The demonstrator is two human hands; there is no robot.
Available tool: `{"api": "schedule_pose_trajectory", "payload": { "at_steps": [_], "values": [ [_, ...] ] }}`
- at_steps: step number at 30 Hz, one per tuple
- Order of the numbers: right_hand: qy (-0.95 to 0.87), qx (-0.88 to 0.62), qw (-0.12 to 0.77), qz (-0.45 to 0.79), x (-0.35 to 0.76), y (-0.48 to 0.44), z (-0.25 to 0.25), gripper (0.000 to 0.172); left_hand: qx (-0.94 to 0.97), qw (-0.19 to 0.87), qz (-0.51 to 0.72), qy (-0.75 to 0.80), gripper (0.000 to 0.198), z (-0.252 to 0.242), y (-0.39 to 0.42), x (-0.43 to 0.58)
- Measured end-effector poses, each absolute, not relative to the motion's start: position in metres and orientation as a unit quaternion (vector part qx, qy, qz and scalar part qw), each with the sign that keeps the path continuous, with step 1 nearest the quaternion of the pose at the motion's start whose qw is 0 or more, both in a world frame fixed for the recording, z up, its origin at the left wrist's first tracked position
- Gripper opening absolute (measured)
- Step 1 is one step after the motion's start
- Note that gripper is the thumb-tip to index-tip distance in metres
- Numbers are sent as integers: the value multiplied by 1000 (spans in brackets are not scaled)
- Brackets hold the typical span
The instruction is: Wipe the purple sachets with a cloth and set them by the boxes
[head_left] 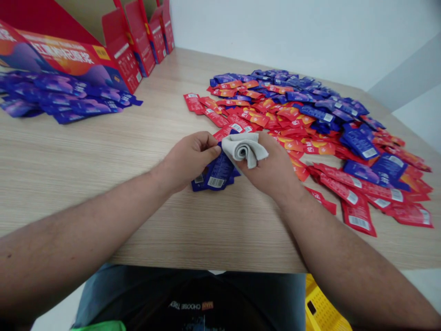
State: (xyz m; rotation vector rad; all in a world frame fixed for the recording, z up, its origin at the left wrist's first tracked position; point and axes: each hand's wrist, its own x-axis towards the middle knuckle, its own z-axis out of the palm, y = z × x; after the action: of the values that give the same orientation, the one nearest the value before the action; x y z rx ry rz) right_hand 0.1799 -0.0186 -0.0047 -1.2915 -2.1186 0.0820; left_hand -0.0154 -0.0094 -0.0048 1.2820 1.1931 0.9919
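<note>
Holding a small bunch of blue foil sachets [217, 174] near the middle of the table, the left hand [189, 158] is almost closed, its fingers curled over the top of the bunch and against a rolled grey cloth [244, 149]. The right hand [272, 168] lies just beside it, partly curled, with the cloth draped over its fingers; whether it grips the cloth or only supports it cannot be told. The bunch rests on a wood-grain tabletop [103, 184], with barcodes facing up. Beyond the hands spreads a large heap of red and blue sachets [289, 119], mostly red on the near and left sides and mostly blue along the far side, with loose red sachets [358, 216] at the right. Well apart at left, a separate layer of blue sachets [58, 99] lies against a printed red carton [58, 55], and more red cartons [138, 41] stand along the far edge. Most sachets lie in the mixed heap; only the left layer is all blue. The number in the bunch, its underside and the contents of the cartons are hidden. Below the table edge, the frame cuts off the person's dark T-shirt [196, 303] and a yellow plastic crate [322, 305].
</note>
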Motion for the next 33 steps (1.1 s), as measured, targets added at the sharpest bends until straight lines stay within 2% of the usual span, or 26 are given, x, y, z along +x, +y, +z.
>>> {"api": "schedule_pose_trajectory", "payload": {
  "at_steps": [4, 8, 12, 17, 21, 26, 30, 33],
  "values": [
    [-836, -461, 290, 74, 177, -22, -6, 24, 504, 547, 436, 506, 14, -2, -10, -12],
    [-808, -504, 302, 44, 176, -24, -5, 20, 455, 578, 449, 507, 14, -1, -9, -10],
    [-853, -459, 239, 71, 174, -25, -5, 24, 482, 559, 448, 505, 13, -2, -10, -10],
    [-815, -499, 292, 29, 176, -22, -7, 18, 468, 562, 451, 512, 12, 2, -9, -11],
    [-851, -460, 246, 60, 175, -23, -8, 22, 491, 525, 458, 522, 13, 1, -7, -12],
    [-818, -497, 288, 35, 174, -24, -9, 21, 475, 542, 457, 521, 14, -3, -6, -12],
    [-853, -462, 237, 60, 174, -25, -8, 24, 466, 547, 461, 521, 13, -2, -6, -11],
    [-818, -500, 283, 30, 174, -25, -7, 20, 445, 571, 463, 511, 13, 1, -7, -11]
  ]
}}
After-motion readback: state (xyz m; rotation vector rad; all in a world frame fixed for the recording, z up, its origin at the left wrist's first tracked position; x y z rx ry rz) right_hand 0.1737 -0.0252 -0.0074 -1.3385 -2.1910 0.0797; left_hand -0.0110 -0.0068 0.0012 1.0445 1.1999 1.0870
